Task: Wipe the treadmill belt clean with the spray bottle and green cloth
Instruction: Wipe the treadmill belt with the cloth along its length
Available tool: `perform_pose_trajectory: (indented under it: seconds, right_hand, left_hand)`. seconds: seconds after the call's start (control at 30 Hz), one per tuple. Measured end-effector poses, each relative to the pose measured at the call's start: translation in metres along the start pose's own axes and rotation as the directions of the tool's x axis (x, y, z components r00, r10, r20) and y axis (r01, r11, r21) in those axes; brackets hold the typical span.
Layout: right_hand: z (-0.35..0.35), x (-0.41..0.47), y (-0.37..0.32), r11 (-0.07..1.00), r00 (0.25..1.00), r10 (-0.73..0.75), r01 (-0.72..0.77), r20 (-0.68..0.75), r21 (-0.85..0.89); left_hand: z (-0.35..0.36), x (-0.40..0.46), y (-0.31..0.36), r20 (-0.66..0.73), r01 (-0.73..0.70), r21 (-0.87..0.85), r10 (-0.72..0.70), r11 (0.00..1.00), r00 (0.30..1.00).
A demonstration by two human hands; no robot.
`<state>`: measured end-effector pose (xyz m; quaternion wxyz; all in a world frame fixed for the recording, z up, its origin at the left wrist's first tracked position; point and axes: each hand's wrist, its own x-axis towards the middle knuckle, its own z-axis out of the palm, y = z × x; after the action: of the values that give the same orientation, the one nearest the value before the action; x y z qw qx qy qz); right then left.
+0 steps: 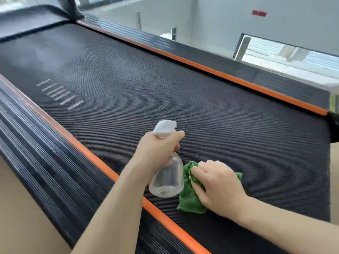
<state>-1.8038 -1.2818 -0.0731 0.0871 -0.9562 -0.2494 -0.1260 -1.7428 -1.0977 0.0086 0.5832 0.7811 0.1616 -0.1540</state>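
**Bottle raised, cloth pressed to the belt**

The left hand (157, 151) is closed around the neck of a clear spray bottle (167, 177), with the forefinger stretched forward under the white spray head. The bottle hangs tilted above the near part of the treadmill belt (165, 85), its round base close to the orange strip (102, 166) that edges the belt on the near side. The bottle looks nearly empty (its wall is see-through, and little liquid shows inside).

Just beside the bottle, the right hand (218, 187) lies palm down on the green cloth (189, 198), fingers curled over a bunched fold and pressing it flat against the belt. The cloth sticks out from under the hand on both sides, crumpled rather than spread.

The belt is dark and finely textured, with a row of short white bars (59, 94) printed farther along it. A second orange strip (220, 75) runs down the far edge, and ribbed black side rails (45, 153) flank the belt outside the strips.
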Motion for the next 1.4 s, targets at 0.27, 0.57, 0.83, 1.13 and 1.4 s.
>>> perform_pose_trajectory:
  seconds: [0.27, 0.57, 0.83, 1.13, 1.4]
  right_hand:
    - [-0.001, 0.003, 0.015, 0.984, 0.985, -0.175, 0.175, 0.01, 0.027]
    - [0.037, 0.147, 0.095, 0.89, 0.899, 0.432, -0.438, -0.077, -0.126]
    - [0.006, 0.017, -0.016, 0.982, 0.987, -0.146, 0.137, 0.061, 0.132]
    - [0.043, 0.165, 0.091, 0.892, 0.904, 0.427, -0.427, -0.031, -0.151]
    - [0.019, 0.061, -0.013, 0.998, 0.999, 0.006, -0.004, -0.035, 0.062]
  left_hand:
    - [-0.005, 0.004, -0.009, -0.015, 0.027, 0.083, -0.026, 0.996, 1.0]
    - [-0.016, 0.011, -0.007, -0.084, 0.0, 0.106, 0.009, 0.994, 0.996]
    - [-0.026, 0.006, -0.002, -0.197, -0.007, 0.125, 0.032, 0.992, 0.98]
    - [-0.029, 0.007, -0.004, -0.189, -0.047, 0.089, 0.063, 0.995, 0.98]
    - [-0.031, 0.004, -0.001, -0.184, -0.038, 0.102, 0.057, 0.994, 0.981]
